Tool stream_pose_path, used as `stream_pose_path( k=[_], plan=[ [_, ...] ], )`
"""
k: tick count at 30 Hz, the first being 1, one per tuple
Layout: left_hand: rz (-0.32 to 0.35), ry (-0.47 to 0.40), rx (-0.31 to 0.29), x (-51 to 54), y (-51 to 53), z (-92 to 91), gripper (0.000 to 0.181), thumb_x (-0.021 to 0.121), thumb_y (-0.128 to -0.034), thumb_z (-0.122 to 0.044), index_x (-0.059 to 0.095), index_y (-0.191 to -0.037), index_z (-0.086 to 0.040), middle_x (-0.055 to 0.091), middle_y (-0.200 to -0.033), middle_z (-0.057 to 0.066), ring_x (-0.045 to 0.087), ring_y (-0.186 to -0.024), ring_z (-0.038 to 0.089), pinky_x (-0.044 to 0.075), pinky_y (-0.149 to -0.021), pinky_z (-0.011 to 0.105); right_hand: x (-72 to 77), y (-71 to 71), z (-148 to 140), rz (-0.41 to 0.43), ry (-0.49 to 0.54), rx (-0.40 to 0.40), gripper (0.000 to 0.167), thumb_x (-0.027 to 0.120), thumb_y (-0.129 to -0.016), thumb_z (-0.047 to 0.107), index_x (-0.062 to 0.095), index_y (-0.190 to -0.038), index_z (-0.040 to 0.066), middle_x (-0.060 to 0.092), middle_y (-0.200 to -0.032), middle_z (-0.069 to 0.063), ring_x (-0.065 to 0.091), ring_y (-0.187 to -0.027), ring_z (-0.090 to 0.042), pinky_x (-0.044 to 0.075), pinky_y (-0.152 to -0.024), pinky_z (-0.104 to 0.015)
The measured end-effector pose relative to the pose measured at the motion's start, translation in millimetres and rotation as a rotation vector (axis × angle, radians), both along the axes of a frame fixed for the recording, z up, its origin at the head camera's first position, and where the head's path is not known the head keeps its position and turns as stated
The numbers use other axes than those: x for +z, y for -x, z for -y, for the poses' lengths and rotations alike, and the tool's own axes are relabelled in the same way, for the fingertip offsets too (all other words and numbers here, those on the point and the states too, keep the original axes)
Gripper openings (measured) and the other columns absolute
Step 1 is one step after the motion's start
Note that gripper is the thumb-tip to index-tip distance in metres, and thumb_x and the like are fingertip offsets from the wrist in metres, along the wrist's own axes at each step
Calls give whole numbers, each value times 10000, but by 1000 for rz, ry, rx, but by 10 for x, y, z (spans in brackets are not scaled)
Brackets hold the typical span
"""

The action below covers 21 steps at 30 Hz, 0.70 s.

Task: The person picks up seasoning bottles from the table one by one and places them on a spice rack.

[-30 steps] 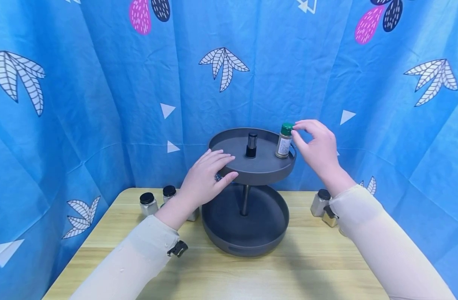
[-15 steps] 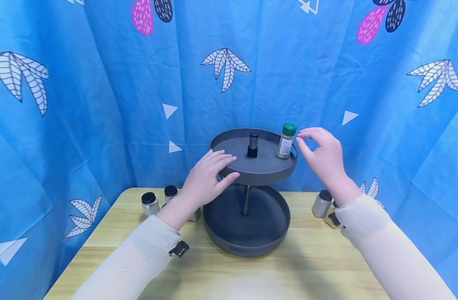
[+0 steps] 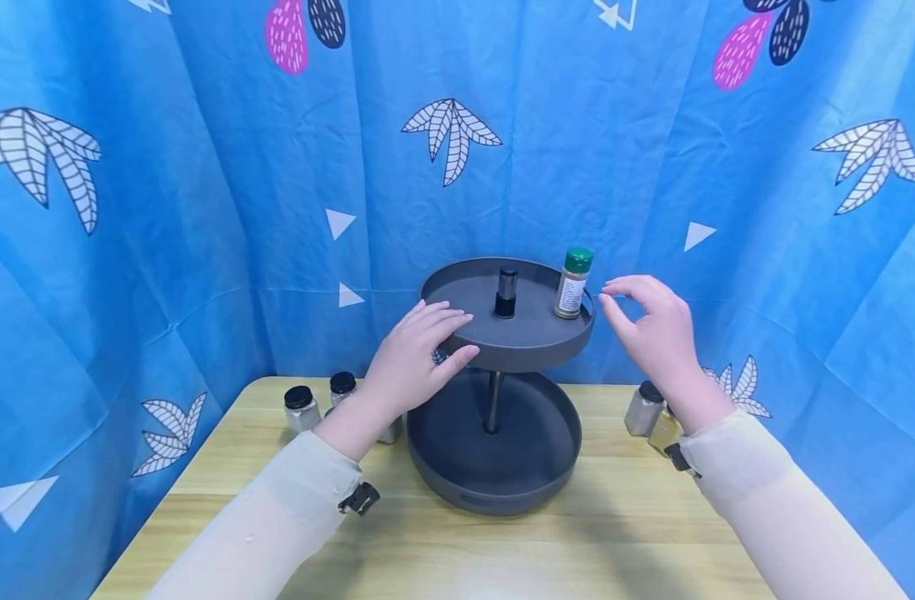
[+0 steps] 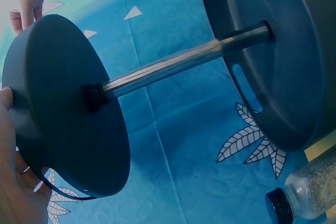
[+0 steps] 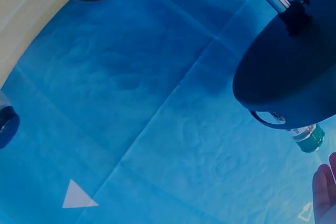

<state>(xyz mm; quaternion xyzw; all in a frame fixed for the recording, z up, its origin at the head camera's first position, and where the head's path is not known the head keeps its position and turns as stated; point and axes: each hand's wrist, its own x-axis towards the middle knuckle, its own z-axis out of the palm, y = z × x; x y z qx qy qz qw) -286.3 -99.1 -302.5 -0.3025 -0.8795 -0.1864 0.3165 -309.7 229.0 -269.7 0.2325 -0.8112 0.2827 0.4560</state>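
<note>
At the left rim of the dark grey two-tier tray (image 3: 495,337), my left hand (image 3: 412,354) holds the upper tier. Its thumb lies on the outer wall and its fingers reach over the edge. A spice jar (image 3: 572,287) with a green cap and a white label stands upright on the upper tier's right side. Just right of that jar, my right hand (image 3: 652,321) is in the air with bent fingers, thumb and index tips close together, holding nothing. In the right wrist view, the green cap (image 5: 311,140) shows past the tier's edge.
Black-capped jars (image 3: 302,408) stand on the wooden table (image 3: 502,554) left of the tray, partly behind my left arm. On the right, more jars (image 3: 643,410) stand by my right sleeve. A black-topped central post (image 3: 506,293) rises from the upper tier. A blue curtain (image 3: 457,217) hangs behind.
My right hand has let go of the green-capped spice jar and moved right and down from it. The jar stays on the upper tier. My left hand has stayed at the rim.
</note>
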Motion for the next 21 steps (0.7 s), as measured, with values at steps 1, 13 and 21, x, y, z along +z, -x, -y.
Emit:
stream_pose_path(
  k=[1,13,21],
  plan=[
    [3,-1,3,-2,-1,1,525,594,-981,-496,629,-1370,-145,611,-1388,32,442,-1400,222,217,-1233,424,-14,-3,-7,1,0,-1,155,743,-903,97,755,-1038,23,731,-1053,-135,665,-1017,-302,531,-891,-507],
    [12,-2,16,-16,5,9,525,588,-982,-503,623,-1379,-162,604,-1398,22,431,-1409,215,206,-1237,406,-167,-4,-72,31,22,6,152,735,-905,78,752,-1042,16,732,-1059,-148,655,-1030,-332,431,-1066,-556],
    [2,-11,1,-16,15,-3,523,587,-983,-502,626,-1375,-159,609,-1391,22,435,-1405,213,209,-1236,404,-277,-21,-123,11,38,-17,134,740,-897,66,759,-1024,25,739,-1041,-117,673,-983,-280,507,-893,-274]
  ],
)
